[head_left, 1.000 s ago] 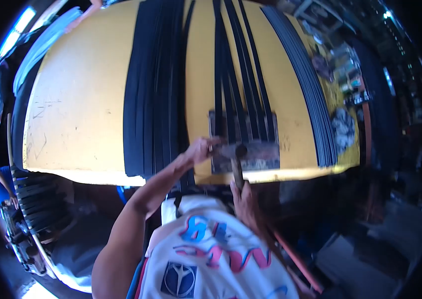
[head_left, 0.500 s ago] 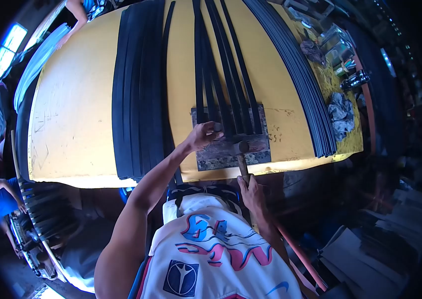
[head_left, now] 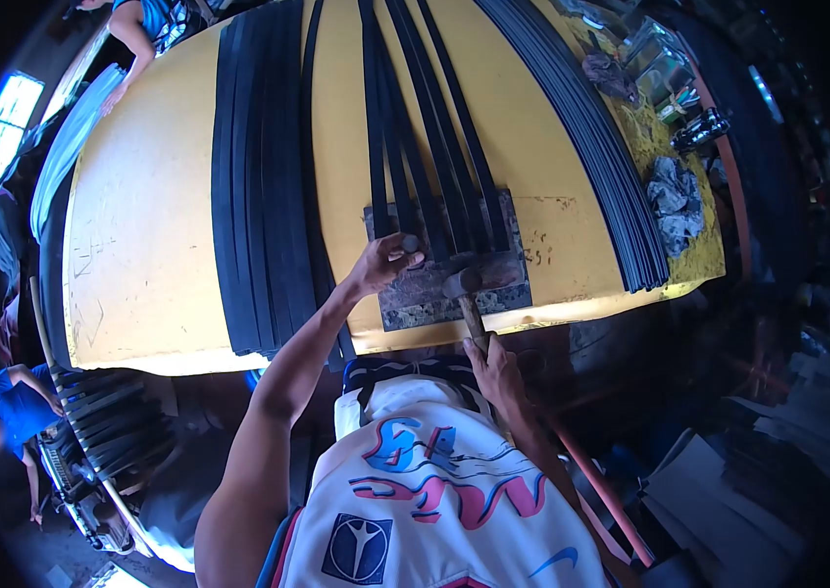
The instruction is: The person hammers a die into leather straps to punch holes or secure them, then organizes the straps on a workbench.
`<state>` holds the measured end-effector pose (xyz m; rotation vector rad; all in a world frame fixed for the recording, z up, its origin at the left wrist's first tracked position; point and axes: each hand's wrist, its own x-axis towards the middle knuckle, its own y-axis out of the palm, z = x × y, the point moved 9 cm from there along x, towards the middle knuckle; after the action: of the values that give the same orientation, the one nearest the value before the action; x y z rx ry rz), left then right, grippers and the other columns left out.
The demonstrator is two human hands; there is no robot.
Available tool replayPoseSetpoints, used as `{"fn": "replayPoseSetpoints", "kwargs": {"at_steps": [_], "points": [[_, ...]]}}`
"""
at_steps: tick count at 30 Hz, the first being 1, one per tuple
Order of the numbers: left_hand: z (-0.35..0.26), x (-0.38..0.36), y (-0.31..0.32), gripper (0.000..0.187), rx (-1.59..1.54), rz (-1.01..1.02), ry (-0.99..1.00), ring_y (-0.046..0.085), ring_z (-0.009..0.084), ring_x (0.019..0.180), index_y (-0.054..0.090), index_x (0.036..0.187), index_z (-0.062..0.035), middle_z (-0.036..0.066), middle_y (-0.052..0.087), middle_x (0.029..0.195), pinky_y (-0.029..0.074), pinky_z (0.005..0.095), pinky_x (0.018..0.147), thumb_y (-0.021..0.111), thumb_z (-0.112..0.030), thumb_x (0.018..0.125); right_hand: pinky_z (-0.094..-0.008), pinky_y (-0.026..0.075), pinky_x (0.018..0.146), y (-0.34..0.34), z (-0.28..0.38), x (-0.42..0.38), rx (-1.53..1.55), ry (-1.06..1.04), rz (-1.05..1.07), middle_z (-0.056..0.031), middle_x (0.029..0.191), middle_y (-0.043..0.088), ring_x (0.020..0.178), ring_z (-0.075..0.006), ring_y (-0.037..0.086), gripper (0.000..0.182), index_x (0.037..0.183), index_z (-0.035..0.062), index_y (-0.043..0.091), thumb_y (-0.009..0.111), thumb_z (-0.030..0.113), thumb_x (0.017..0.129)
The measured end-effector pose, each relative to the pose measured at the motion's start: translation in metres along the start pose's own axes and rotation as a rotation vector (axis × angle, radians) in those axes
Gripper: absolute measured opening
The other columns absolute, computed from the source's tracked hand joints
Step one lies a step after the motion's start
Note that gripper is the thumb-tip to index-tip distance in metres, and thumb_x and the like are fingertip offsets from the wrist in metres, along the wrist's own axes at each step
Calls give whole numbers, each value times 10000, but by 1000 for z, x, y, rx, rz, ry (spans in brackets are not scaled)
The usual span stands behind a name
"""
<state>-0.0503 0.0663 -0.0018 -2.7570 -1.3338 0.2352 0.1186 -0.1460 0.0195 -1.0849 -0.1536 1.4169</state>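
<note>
My left hand (head_left: 382, 265) is closed around a small dark round tool (head_left: 410, 242), held upright over the left part of a worn dark plate (head_left: 405, 309). The wooden handle of a hammer (head_left: 464, 287) is in my right hand (head_left: 498, 372), at the table's front edge, and the hammer's head is over the plate's middle. Several black strips (head_left: 454, 176) run from the far side of the table down onto the plate, their near ends by the hammer head.
The yellow table (head_left: 140, 265) bears a wide stack of black strips (head_left: 263, 186) on the left and a ridged bundle (head_left: 581, 127) on the right. Crumpled plastic (head_left: 675, 211) lies at the right edge. Co-workers are at far left (head_left: 135, 34) and lower left (head_left: 23, 402).
The view has shifted slightly. The hammer's head is tilted a little more to the left, and both hands keep their hold. The lower-left co-worker's arm hangs lower.
</note>
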Motion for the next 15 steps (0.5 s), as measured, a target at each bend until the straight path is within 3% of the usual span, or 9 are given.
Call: {"fn": "replayPoseSetpoints", "kwargs": {"at_steps": [2,6,8,12,15], "points": [[3,2,2,231,31,30,-1,660,189,1009,652,1078,-53,52,703,998,499,337,922,686,-213,915,-542,520,663,1,-1,-1,-7,6,11,-304,818,638,809,-501,628,542,1069,-9,497,475,521,962],[12,2,2,224,-13,28,-65,658,177,990,657,1058,-53,50,700,977,496,335,921,690,-220,913,-534,524,664,4,-1,-1,-7,-58,-26,-304,828,634,812,-494,629,535,1079,-5,493,476,517,962],[8,2,2,293,14,44,-50,641,130,975,648,1057,-34,30,684,944,491,298,864,708,-278,906,-529,527,664,6,-5,0,-27,-38,-36,-312,849,630,799,-490,629,532,1090,-5,489,480,511,961],[1,1,2,284,-13,24,13,644,135,977,651,1053,-36,30,688,954,491,300,873,706,-274,908,-529,528,669,5,-3,-2,-13,-6,6,-316,849,628,800,-492,628,538,1100,-12,486,479,509,962],[6,2,1,278,-11,25,31,649,148,986,651,1056,-38,37,692,963,496,308,886,702,-269,910,-534,527,673,1,12,-5,-111,-169,-26,-312,835,630,807,-494,630,543,1093,-12,485,476,515,961]]}}
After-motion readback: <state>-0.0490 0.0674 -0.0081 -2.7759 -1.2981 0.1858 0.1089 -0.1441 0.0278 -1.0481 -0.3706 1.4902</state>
